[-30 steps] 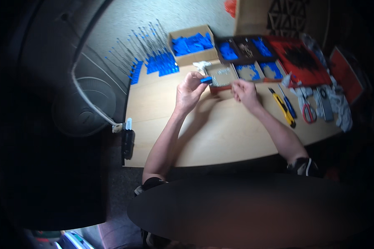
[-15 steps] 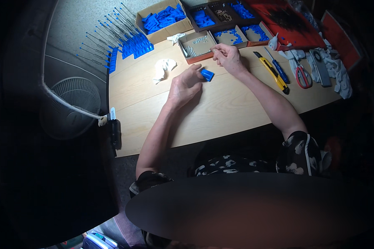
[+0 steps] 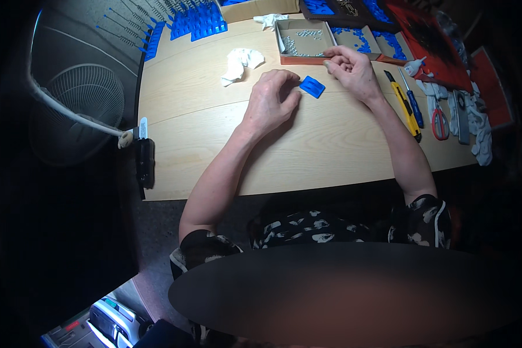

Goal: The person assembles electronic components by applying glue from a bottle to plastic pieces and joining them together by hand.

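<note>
On the wooden table a small blue plastic piece (image 3: pixel 312 87) lies flat, with raised ridges on its upper face. My left hand (image 3: pixel 270 100) rests just left of it, thumb and fingers curved apart with nothing seen between them. My right hand (image 3: pixel 354 73) is at the near right corner of a shallow cardboard box (image 3: pixel 300 60) that holds small shiny metal parts (image 3: pixel 290 46). The thumb and index finger of this hand are pinched together; whatever may be between them is too small to see.
Right of my right hand lie a yellow utility knife (image 3: pixel 404 104), a blue screwdriver (image 3: pixel 414 107) and red-handled scissors (image 3: pixel 440 123). Crumpled white cloth (image 3: pixel 241 65) sits at left. Small boxes of blue parts (image 3: pixel 354 40) stand behind; blue pieces with wire brushes (image 3: pixel 197 20) line the far left.
The view has shifted, so the table sits higher. My left fingertips have come apart from the blue piece, which now shows ridges. My right hand stays pinched at the box corner.
</note>
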Motion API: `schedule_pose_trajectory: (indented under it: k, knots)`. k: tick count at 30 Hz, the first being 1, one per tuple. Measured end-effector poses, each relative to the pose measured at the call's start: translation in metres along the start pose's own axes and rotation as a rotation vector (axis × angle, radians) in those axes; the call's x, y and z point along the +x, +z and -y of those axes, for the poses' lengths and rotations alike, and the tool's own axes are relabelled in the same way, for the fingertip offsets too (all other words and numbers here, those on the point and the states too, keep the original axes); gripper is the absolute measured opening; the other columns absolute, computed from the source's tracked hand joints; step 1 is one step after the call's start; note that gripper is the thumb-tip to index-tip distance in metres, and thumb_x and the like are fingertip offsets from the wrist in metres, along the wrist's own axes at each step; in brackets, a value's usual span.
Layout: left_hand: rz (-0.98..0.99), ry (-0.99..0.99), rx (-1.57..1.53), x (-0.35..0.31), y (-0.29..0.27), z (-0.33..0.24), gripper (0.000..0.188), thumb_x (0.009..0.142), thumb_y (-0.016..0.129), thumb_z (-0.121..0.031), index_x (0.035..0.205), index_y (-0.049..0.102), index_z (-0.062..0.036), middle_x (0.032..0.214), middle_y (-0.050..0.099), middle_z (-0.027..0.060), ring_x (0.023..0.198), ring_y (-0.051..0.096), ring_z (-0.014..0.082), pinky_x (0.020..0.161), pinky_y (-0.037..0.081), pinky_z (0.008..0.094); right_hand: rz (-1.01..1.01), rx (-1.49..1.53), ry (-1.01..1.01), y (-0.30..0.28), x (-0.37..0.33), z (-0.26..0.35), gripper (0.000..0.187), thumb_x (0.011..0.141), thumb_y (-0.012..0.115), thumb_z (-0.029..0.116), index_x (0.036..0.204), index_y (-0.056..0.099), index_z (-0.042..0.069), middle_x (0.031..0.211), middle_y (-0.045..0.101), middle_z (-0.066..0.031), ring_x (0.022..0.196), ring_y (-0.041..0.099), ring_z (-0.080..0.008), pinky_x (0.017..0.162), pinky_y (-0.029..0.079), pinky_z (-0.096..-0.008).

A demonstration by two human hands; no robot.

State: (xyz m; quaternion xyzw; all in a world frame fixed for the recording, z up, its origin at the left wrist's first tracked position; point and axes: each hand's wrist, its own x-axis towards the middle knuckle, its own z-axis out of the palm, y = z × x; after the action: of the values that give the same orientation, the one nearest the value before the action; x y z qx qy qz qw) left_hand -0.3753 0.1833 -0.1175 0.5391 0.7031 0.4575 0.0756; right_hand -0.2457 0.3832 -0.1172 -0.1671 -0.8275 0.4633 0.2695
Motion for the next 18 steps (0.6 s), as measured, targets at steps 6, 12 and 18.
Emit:
schedule_pose_trajectory:
  k: [6,12,18]
  knots:
    - [-0.060,0.125,0.194,0.033,0.020,-0.032,0.058,0.066,0.085,-0.037,0.106,0.062,-0.0022,0.099,0.062,0.0122,0.101,0.054,0.0296,0.090,0.042,0.0406,0.028,-0.050,0.013,-0.025,0.003,0.023,0.015,0.087,0.062,0.005,0.098,0.067,-0.003,0.077,0.068,-0.0032,0.067,0.062,-0.0042,0.060,0.050,-0.0212]
    - [0.012,0.139,0.070,0.045,0.023,-0.042,0.042,0.070,0.079,-0.016,0.106,0.061,-0.0042,0.100,0.063,0.0154,0.095,0.058,0.0343,0.086,0.047,0.0429,0.098,0.035,0.082,-0.032,0.001,0.033,0.013,0.091,0.060,0.004,0.100,0.065,-0.004,0.080,0.066,-0.0034,0.071,0.063,-0.0075,0.064,0.052,-0.0217]
    - [0.119,0.119,0.039,0.082,0.019,-0.093,0.036,0.074,0.075,-0.010,0.107,0.062,-0.0025,0.105,0.064,0.0133,0.100,0.058,0.0329,0.088,0.048,0.0409,0.071,0.136,0.103,-0.071,0.031,0.015,0.012,0.091,0.062,0.008,0.097,0.064,-0.003,0.076,0.064,-0.0028,0.068,0.061,-0.0063,0.063,0.052,-0.0226]
